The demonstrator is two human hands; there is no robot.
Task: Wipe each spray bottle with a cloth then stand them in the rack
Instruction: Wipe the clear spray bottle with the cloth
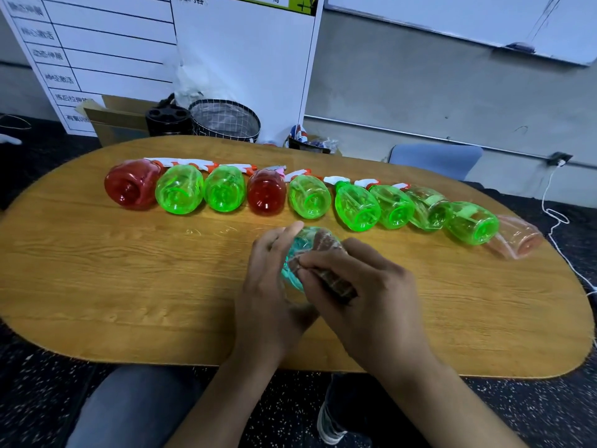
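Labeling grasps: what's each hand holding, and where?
Left hand grips the teal spray bottle around its body; right hand presses a brown cloth against it.

- Even, cool indoor light; shadows are faint.
- Soft glare on the wooden table [135, 279], left of the clasped hands.
- Both hands and what they hold are motion-blurred.
- Wide-angle bending curves the table's edges and the wall lines beyond.

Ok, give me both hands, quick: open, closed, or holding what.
Left hand: closed around the teal spray bottle, holding it above the table.
Right hand: closed on the brown cloth, pressed against that bottle.
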